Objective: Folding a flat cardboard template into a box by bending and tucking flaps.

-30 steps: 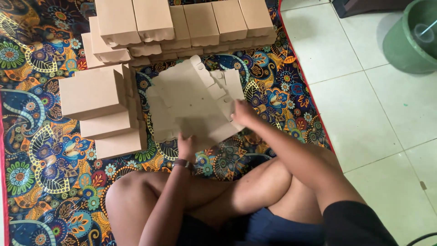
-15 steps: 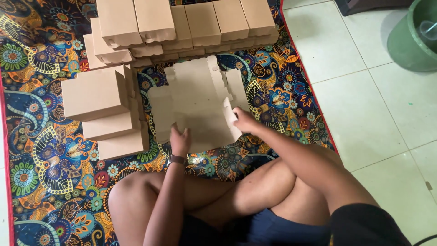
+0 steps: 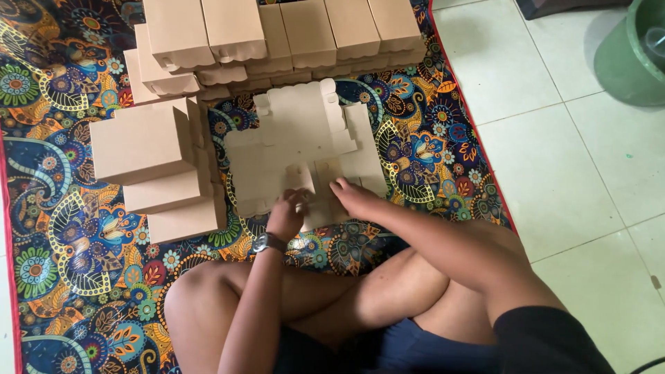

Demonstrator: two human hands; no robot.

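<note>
A flat, die-cut tan cardboard blank (image 3: 298, 149) lies unfolded on the patterned rug (image 3: 62, 228) in front of my crossed legs. My left hand (image 3: 287, 213), with a watch on the wrist, rests with curled fingers on the blank's near edge. My right hand (image 3: 353, 196) presses flat on the same near edge, just right of the left hand. Both hands touch the small flaps at the blank's front; I cannot tell whether either pinches one.
Folded tan boxes are stacked at the left (image 3: 142, 142) and in a row along the back (image 3: 277, 31). White tiled floor (image 3: 575, 173) lies to the right of the rug, with a green bucket (image 3: 634, 52) at the top right.
The blank has been turned and now lies squarer to me. Both hands have come together from its sides to its near edge.
</note>
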